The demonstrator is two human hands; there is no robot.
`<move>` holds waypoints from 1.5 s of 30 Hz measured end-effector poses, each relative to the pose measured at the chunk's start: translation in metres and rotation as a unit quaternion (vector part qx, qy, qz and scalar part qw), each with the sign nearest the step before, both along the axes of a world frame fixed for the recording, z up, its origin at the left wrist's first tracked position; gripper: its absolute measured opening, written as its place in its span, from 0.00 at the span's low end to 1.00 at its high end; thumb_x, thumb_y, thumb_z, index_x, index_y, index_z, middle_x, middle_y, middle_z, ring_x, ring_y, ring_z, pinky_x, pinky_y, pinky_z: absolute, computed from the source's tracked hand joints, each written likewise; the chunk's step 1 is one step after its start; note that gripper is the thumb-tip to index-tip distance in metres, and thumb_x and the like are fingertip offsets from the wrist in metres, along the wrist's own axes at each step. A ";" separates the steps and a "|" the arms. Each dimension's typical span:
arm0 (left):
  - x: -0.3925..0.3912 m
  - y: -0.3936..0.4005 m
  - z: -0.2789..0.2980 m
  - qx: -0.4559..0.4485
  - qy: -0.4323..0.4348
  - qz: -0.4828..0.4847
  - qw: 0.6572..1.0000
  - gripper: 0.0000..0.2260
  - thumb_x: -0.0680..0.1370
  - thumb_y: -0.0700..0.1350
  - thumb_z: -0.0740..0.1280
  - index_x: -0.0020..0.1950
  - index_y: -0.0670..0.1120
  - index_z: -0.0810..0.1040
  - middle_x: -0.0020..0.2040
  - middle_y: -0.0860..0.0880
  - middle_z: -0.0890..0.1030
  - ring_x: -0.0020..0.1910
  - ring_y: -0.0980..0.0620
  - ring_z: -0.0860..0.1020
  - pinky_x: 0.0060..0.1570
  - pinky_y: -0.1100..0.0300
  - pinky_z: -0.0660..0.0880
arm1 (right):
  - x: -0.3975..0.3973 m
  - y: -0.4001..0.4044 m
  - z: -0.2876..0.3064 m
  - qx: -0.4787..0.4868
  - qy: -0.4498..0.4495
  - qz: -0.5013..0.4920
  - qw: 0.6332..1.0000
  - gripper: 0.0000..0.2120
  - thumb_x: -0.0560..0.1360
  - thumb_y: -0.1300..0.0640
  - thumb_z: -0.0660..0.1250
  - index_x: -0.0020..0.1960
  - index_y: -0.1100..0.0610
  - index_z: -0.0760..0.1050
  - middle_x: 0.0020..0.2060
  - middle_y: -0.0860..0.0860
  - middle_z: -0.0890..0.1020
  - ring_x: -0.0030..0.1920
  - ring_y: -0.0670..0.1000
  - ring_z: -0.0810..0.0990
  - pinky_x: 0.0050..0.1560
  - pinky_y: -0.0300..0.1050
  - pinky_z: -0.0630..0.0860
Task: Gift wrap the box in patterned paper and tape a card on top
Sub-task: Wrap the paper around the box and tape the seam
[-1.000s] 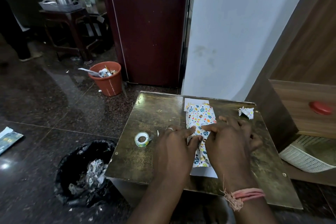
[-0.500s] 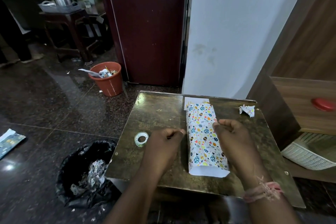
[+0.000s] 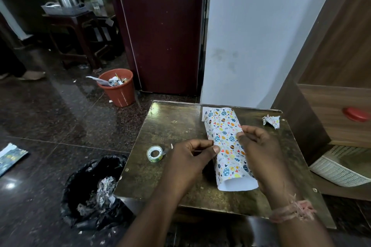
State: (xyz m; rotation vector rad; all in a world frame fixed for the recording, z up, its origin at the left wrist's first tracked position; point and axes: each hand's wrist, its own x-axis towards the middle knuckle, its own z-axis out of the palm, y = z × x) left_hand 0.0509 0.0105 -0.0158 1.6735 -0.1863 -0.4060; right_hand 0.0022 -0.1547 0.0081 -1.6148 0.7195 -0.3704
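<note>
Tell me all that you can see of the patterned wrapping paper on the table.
The wrapping paper is white with coloured eggs, hearts and leaves, plain white inside. It is rolled into a loose tube, its near end open, lying lengthwise on the dark table. The left hand and the right hand flank it; their fingertips seem to touch its edges.

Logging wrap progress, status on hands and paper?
Left hand and right hand pinching the patterned paper edges. Near end unfolded, open. Tape roll on table, nothing blocking.
</note>
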 end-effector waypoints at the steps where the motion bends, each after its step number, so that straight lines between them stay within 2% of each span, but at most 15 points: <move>1: 0.000 0.000 -0.001 0.001 -0.005 0.000 1.000 0.10 0.76 0.48 0.77 0.57 0.51 0.86 0.50 0.56 0.88 0.53 0.57 0.85 0.56 0.53 0.81 | 0.000 0.001 0.000 -0.003 -0.001 0.005 1.000 0.06 0.80 0.58 0.69 0.56 0.51 0.80 0.49 0.47 0.86 0.48 0.49 0.86 0.51 0.51 0.83; 5: 0.003 0.002 -0.006 0.015 -0.018 -0.005 1.000 0.13 0.76 0.44 0.77 0.60 0.48 0.85 0.51 0.54 0.88 0.52 0.54 0.86 0.51 0.53 0.83 | 0.002 0.011 -0.006 -0.035 0.033 0.043 0.998 0.11 0.79 0.57 0.70 0.60 0.50 0.76 0.53 0.46 0.85 0.50 0.49 0.85 0.53 0.52 0.82; 9: 0.006 0.007 -0.006 0.038 -0.033 0.026 0.998 0.07 0.78 0.43 0.75 0.55 0.49 0.86 0.44 0.52 0.88 0.44 0.53 0.86 0.46 0.55 0.83 | 0.003 0.019 -0.006 -0.081 0.056 0.053 0.994 0.18 0.77 0.53 0.71 0.66 0.49 0.74 0.55 0.43 0.83 0.53 0.48 0.83 0.59 0.55 0.80; 12: 0.016 0.023 -0.001 0.094 -0.118 0.102 0.983 0.06 0.79 0.42 0.73 0.52 0.52 0.87 0.42 0.55 0.87 0.41 0.59 0.84 0.46 0.58 0.82 | 0.001 0.017 -0.002 -0.085 0.041 0.030 0.995 0.17 0.78 0.52 0.71 0.66 0.48 0.74 0.55 0.43 0.80 0.56 0.48 0.81 0.60 0.48 0.77; 14: 0.025 0.040 0.006 0.144 -0.156 0.150 0.966 0.07 0.78 0.42 0.72 0.54 0.52 0.87 0.44 0.57 0.87 0.42 0.61 0.84 0.48 0.58 0.81 | 0.001 0.016 -0.001 -0.116 0.007 0.010 0.993 0.14 0.78 0.52 0.70 0.63 0.47 0.76 0.56 0.45 0.81 0.56 0.49 0.80 0.60 0.51 0.78; 17: 0.038 0.067 0.006 0.206 -0.124 0.136 0.961 0.16 0.73 0.43 0.72 0.60 0.54 0.84 0.52 0.53 0.86 0.49 0.53 0.84 0.53 0.50 0.82 | 0.000 0.022 0.005 -0.160 -0.039 0.003 0.986 0.08 0.78 0.49 0.68 0.56 0.45 0.78 0.53 0.42 0.83 0.56 0.46 0.81 0.61 0.56 0.78; 20: 0.047 0.087 0.001 0.253 -0.065 0.074 0.962 0.24 0.63 0.54 0.69 0.59 0.64 0.78 0.59 0.49 0.82 0.58 0.44 0.80 0.60 0.42 0.79 | 0.002 0.035 0.011 -0.217 -0.082 0.000 0.973 0.09 0.76 0.46 0.64 0.53 0.44 0.79 0.52 0.40 0.82 0.58 0.47 0.80 0.61 0.57 0.76; 22: 0.052 0.095 -0.004 0.333 -0.043 0.011 0.942 0.34 0.58 0.59 0.69 0.65 0.68 0.71 0.65 0.47 0.77 0.67 0.40 0.74 0.71 0.46 0.68 | 0.002 0.042 0.011 -0.227 -0.111 0.013 0.968 0.05 0.77 0.49 0.66 0.51 0.45 0.80 0.51 0.39 0.82 0.57 0.46 0.79 0.62 0.56 0.75; 25: 0.051 0.091 -0.001 0.440 -0.058 -0.043 0.895 0.48 0.57 0.60 0.72 0.78 0.58 0.65 0.71 0.44 0.74 0.73 0.40 0.67 0.74 0.50 0.59 | 0.001 0.050 0.008 -0.235 -0.132 0.042 0.962 0.04 0.79 0.54 0.68 0.48 0.46 0.80 0.50 0.39 0.82 0.57 0.45 0.77 0.62 0.51 0.74; 28: 0.046 0.086 -0.001 0.415 -0.105 -0.021 0.904 0.40 0.66 0.48 0.82 0.75 0.51 0.71 0.65 0.46 0.80 0.65 0.45 0.76 0.68 0.52 0.69 | 0.001 0.053 0.007 -0.233 -0.138 0.063 0.960 0.04 0.79 0.55 0.69 0.47 0.47 0.80 0.49 0.39 0.82 0.57 0.44 0.77 0.61 0.47 0.73; 32: 0.043 0.086 0.000 0.350 -0.121 0.009 0.929 0.30 0.70 0.40 0.80 0.71 0.49 0.77 0.60 0.49 0.83 0.56 0.50 0.81 0.55 0.58 0.76 | 0.001 0.055 0.006 -0.230 -0.145 0.070 0.960 0.04 0.79 0.56 0.69 0.47 0.47 0.80 0.48 0.40 0.83 0.56 0.46 0.78 0.59 0.45 0.74; 34: 0.042 0.087 0.005 0.252 -0.086 0.016 0.964 0.28 0.71 0.38 0.79 0.70 0.50 0.78 0.54 0.51 0.84 0.50 0.54 0.83 0.50 0.61 0.78 | 0.001 0.055 0.006 -0.222 -0.142 0.077 0.961 0.04 0.79 0.55 0.69 0.47 0.47 0.81 0.48 0.39 0.83 0.55 0.44 0.78 0.56 0.43 0.73; 38: 0.033 0.082 0.021 0.049 -0.037 -0.041 0.997 0.26 0.72 0.35 0.78 0.67 0.54 0.80 0.58 0.49 0.85 0.57 0.51 0.83 0.56 0.57 0.81 | 0.000 0.056 0.009 -0.200 -0.132 0.106 0.965 0.04 0.79 0.55 0.70 0.50 0.48 0.82 0.46 0.39 0.83 0.49 0.41 0.79 0.47 0.35 0.71; 42: 0.025 0.070 0.027 -0.017 -0.028 -0.068 0.997 0.26 0.71 0.36 0.78 0.66 0.53 0.81 0.61 0.50 0.84 0.60 0.52 0.83 0.59 0.55 0.81 | 0.000 0.059 0.009 -0.164 -0.111 0.125 0.972 0.05 0.78 0.51 0.71 0.53 0.47 0.83 0.43 0.39 0.83 0.41 0.41 0.78 0.42 0.35 0.71; 45: 0.023 0.067 0.029 -0.053 -0.030 -0.073 0.996 0.25 0.69 0.38 0.78 0.64 0.54 0.82 0.61 0.49 0.84 0.60 0.50 0.83 0.59 0.54 0.81 | -0.001 0.058 0.011 -0.113 -0.085 0.144 0.979 0.05 0.78 0.48 0.71 0.47 0.48 0.85 0.34 0.39 0.82 0.33 0.41 0.75 0.38 0.38 0.72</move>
